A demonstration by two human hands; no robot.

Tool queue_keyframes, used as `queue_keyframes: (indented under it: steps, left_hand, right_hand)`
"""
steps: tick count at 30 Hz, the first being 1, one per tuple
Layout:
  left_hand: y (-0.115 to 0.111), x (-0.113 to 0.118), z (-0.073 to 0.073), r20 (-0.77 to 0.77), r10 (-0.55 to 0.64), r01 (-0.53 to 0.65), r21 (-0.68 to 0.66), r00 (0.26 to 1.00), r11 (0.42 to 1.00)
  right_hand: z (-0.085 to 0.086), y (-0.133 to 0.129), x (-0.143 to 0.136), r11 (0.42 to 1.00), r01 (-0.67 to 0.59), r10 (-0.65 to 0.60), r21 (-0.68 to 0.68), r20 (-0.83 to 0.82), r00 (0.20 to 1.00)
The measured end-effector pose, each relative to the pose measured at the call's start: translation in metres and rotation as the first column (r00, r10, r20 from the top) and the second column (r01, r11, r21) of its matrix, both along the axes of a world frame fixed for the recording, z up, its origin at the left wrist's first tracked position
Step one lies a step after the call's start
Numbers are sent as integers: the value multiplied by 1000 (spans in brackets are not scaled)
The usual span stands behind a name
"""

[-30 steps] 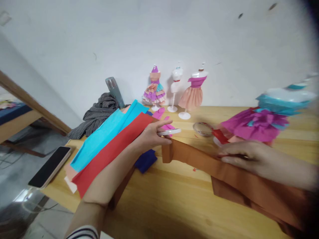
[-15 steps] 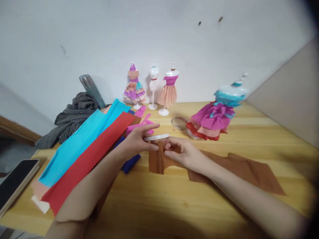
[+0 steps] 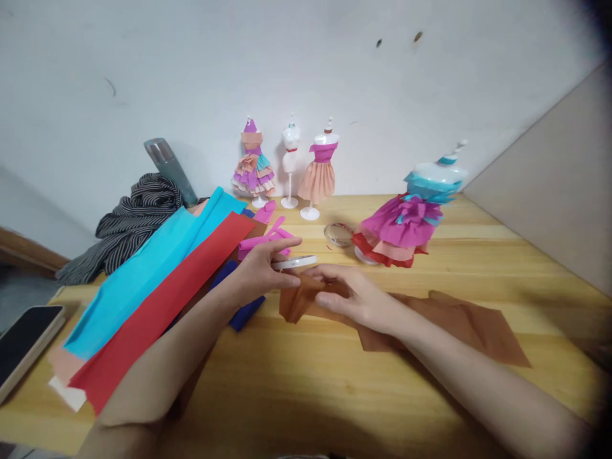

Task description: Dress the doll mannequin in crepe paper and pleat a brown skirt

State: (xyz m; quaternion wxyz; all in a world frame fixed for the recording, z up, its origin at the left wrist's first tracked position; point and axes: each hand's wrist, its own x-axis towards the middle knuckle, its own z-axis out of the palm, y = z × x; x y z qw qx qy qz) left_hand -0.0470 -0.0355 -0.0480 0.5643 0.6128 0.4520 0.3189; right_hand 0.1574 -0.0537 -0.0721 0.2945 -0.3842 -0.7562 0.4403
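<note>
My left hand [image 3: 262,266] has a thin white roll of tape [image 3: 301,262] between its thumb and fingers, with the index finger stretched out above it. Its thumb tip is close to the left end of a brown crepe paper strip [image 3: 335,310]. Just to the right, my right hand [image 3: 356,296] grips that strip, fingers over the top and thumb on the near side. The strip's end is creased and stands up off the table between the hands. More brown paper [image 3: 459,322] lies under and beyond my right forearm. The right fingertips are partly hidden.
Red [image 3: 167,306] and blue crepe sheets [image 3: 157,255] lie at left beside a striped cloth [image 3: 129,220], a bottle [image 3: 172,169] and a phone [image 3: 29,347]. Small dress forms [image 3: 318,172] stand at the back, a larger one [image 3: 411,217] at right near a wire ring [image 3: 339,234].
The brown strip's left end, which hung flat and pleated, is now lifted and folded. My right fingers have stretched leftward toward the tape. The whole view has shifted slightly.
</note>
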Motion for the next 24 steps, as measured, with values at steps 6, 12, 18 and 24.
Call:
queue_keyframes:
  steps: [6, 12, 18, 24]
  left_hand:
    - [-1, 1, -2, -29, -55, 55, 33, 998, 998]
    - [2, -1, -1, -130, -69, 83, 107, 989, 991]
    - [-4, 5, -3, -232, -124, 177, 223, 965, 959]
    - [-7, 8, -12, -184, -181, 231, 303, 966, 925]
  right_hand:
    - [-9, -4, -6, 983, -8, 3, -181, -26, 1000]
    - [17, -8, 11, 978, 5, -16, -208, -53, 998]
    - [17, -7, 9, 973, 145, -179, -177, -189, 966]
    - [12, -7, 11, 979, 147, -171, -140, -181, 969]
